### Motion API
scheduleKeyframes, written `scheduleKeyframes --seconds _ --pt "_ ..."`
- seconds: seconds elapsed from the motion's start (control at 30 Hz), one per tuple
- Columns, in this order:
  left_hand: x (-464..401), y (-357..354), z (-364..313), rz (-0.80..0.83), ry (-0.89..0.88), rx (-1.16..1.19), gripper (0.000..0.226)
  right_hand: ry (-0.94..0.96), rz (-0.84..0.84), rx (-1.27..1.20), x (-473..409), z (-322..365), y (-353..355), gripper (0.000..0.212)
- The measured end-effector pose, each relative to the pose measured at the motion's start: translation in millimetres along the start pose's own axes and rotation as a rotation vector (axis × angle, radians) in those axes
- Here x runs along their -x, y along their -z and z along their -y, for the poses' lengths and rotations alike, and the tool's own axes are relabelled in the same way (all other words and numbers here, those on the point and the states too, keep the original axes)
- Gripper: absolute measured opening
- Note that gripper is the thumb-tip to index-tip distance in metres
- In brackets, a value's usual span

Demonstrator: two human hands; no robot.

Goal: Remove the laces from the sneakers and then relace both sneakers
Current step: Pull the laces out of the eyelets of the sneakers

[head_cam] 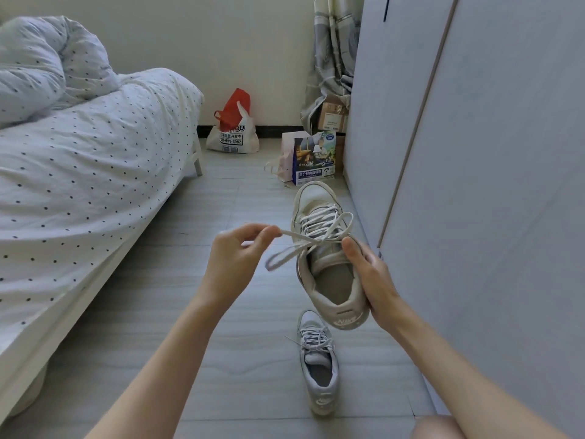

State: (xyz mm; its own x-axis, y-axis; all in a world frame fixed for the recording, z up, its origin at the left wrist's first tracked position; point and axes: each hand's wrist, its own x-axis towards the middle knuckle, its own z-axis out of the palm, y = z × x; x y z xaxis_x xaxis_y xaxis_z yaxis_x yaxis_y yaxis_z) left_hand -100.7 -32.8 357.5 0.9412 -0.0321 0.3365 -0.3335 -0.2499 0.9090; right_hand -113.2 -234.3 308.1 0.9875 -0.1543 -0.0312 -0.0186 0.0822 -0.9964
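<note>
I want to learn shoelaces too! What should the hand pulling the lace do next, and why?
Probably keep drawing the lace out to the left until the bow lets go. The left hand pinches the lace, the right hand holds the sneaker, and loops are still crossed at its top.

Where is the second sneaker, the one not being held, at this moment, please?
In the head view, the second sneaker stands on the floor at lower centre-right, just below the held sneaker and between the person's forearms.

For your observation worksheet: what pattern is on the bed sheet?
The bed sheet is white with small dark dots, shown in the head view.
</note>
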Motion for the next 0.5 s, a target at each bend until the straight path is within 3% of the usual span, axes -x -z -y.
scheduleKeyframes --seconds 0.07,0.17,0.23,0.4,0.5 --pt "-1 1 -4 -0.082 0.113 0.231 0.022 -0.003 0.0 0.009 0 -1 1 0.055" --pt "-5 10 -15 -0.179 0.292 0.887 0.034 -0.018 -0.018 0.014 -1 -1 4 0.056" --pt "-5 19 -17 -0.221 0.342 1.005 0.036 -0.033 -0.039 0.011 -2 -2 7 0.06" --pt "0 23 -10 -0.192 0.34 0.398 0.032 -0.056 -0.103 0.021 -3 -4 18 0.07" --pt "5 23 0 0.161 0.307 -0.2 0.03 -0.049 -0.134 0.061 -3 -2 23 0.08"
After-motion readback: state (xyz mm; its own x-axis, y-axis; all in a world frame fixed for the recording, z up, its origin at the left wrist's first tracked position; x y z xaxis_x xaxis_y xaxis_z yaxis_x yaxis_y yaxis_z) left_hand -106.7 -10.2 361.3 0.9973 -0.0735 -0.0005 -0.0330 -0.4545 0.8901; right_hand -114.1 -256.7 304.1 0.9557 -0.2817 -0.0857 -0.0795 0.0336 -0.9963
